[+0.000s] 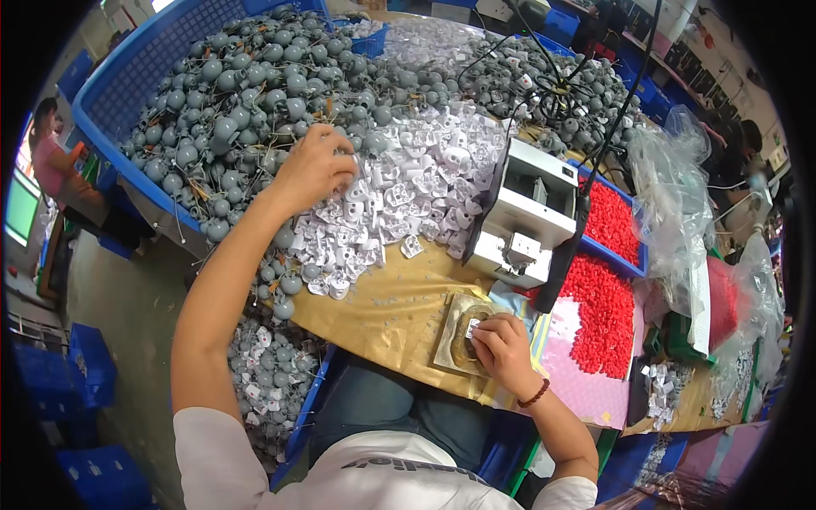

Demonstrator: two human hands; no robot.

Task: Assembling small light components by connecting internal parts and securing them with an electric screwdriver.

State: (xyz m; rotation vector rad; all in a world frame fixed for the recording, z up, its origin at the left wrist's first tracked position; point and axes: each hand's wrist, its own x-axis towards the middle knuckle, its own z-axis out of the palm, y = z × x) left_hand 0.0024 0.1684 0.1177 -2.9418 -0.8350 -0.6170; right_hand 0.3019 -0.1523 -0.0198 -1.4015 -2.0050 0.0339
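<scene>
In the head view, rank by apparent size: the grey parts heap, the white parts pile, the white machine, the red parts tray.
1. grey parts heap
2. white parts pile
3. red parts tray and white machine: look alike, unranked.

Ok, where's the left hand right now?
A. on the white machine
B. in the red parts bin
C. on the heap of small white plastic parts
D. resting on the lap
C: the left hand reaches up into the heap of small white plastic parts, beside the grey round parts.
</scene>
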